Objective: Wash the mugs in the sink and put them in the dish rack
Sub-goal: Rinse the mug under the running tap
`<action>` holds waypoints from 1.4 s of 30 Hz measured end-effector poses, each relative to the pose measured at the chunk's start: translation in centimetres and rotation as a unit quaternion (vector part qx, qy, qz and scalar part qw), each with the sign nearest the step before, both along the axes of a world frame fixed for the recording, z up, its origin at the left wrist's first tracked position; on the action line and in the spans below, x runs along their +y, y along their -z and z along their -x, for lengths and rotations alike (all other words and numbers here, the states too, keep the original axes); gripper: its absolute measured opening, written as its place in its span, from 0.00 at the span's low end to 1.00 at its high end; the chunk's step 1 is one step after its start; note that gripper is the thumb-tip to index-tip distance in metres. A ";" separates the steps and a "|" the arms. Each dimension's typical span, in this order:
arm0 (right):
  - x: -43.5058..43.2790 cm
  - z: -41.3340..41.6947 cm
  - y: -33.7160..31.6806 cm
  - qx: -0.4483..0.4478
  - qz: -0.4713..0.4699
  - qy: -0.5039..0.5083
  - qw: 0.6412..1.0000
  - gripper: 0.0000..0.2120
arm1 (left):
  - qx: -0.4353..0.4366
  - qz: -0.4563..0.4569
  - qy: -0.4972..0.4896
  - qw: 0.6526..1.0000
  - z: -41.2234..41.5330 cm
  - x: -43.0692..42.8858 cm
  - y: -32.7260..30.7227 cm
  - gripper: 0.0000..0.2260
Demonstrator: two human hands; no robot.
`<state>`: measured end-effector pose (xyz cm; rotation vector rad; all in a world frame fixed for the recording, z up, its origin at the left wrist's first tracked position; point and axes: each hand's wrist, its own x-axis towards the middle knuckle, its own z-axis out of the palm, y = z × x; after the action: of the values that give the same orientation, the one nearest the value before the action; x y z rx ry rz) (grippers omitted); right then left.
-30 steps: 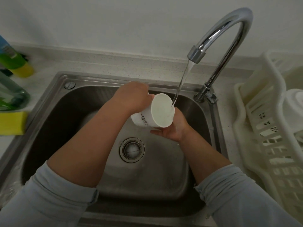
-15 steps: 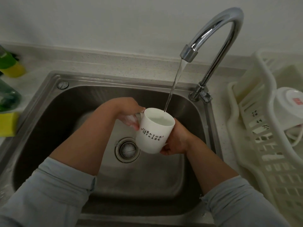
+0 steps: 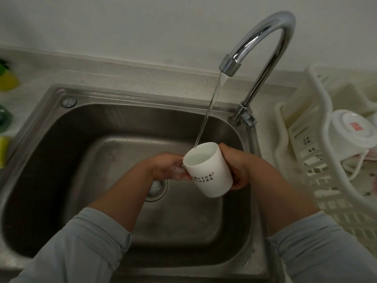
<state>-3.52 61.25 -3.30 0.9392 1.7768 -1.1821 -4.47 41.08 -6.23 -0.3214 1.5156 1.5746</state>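
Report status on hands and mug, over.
Left hand and right hand both grip the mug. Mug mouth up under running tap, filling. Nothing in the way; second mug upside down in rack.

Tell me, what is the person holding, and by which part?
A white mug, in both hands over the sink. The right hand wraps its side wall; the left hand grips the opposite side, where any handle is hidden.

Your mug (image 3: 211, 181) bears two rows of tiny dark characters plus a red stamp; at three o'clock the upturned mug (image 3: 350, 137) has a red base label. You can read neither.
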 end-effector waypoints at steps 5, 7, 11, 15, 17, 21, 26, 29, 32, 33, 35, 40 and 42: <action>0.1 0.9 -1.3 0.057 -0.021 0.016 0.998 0.29 | 0.034 -0.032 -0.037 0.998 -0.2 1.5 -0.3 0.07; 0.0 1.4 -1.7 0.077 -0.023 0.023 0.996 0.28 | 0.066 -0.033 -0.039 0.997 0.2 1.9 -0.7 0.07; -0.3 1.7 -2.5 0.126 0.016 0.055 0.990 0.20 | 0.137 -0.014 -0.075 0.988 1.1 1.8 -1.2 0.11; -0.9 2.0 -2.3 0.236 0.054 0.069 0.968 0.12 | 0.243 0.045 -0.086 0.965 1.6 1.6 -1.7 0.10; -1.1 2.1 -2.1 0.278 0.084 0.105 0.951 0.11 | 0.295 0.073 -0.097 0.948 1.6 1.5 -2.0 0.13; -1.5 2.1 -1.7 0.356 0.167 0.159 0.906 0.13 | 0.393 0.159 -0.081 0.902 1.6 1.6 -3.1 0.13; -2.0 3.1 -1.1 0.367 0.249 0.209 0.872 0.15 | 0.513 0.268 -0.037 0.815 1.8 1.3 -4.9 0.10; -2.8 3.4 -0.8 0.371 0.302 0.228 0.848 0.17 | 0.555 0.302 -0.013 0.775 2.0 0.6 -5.8 0.10; -4.2 3.4 -0.3 0.363 0.338 0.249 0.832 0.15 | 0.574 0.345 0.027 0.742 2.5 -0.4 -7.1 0.12; -4.7 3.3 -0.1 0.358 0.348 0.253 0.829 0.17 | 0.577 0.361 0.046 0.731 2.7 -0.6 -7.6 0.13; -5.6 3.1 0.6 0.348 0.360 0.255 0.827 0.23 | 0.575 0.401 0.090 0.708 3.0 -1.0 -8.6 0.15; -7.3 2.4 1.2 0.281 0.439 0.237 0.820 0.19 | 0.539 0.462 0.153 0.687 3.7 -1.8 -10.1 0.15; -7.7 2.2 1.1 0.223 0.443 0.220 0.840 0.19 | 0.521 0.478 0.170 0.687 3.9 -1.8 -10.4 0.16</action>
<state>-5.75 53.53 -4.41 0.5111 1.0636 -2.3875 -8.38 39.24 4.19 0.4061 3.0147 0.4170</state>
